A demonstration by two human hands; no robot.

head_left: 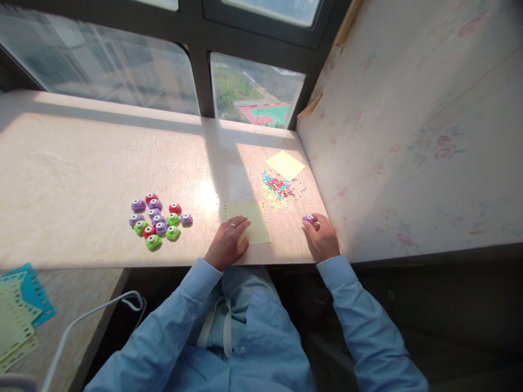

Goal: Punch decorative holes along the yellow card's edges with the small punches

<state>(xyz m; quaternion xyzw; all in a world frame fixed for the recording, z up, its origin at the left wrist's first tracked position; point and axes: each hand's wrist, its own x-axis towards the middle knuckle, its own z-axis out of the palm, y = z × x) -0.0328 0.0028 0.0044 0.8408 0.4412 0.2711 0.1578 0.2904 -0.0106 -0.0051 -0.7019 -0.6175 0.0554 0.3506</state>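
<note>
Head view shows the left hand [227, 239] resting half-uncurled at eight o'clock on the pale sheet [257, 224], likely thin, while off its three o'clock the right hand [323, 238] pinches a purple punch [307, 219], probably light, stiff, best gripped by its sides.

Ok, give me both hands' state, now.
Left hand: open, resting on the pale yellow paper.
Right hand: closed, holding a small purple punch.

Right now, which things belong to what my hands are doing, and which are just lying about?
Belong, it seems: sheet under left hand; purple punch in right hand; probably confetti and other punches.

Lying about, apparently: yellow paper; corner sheets.
</note>
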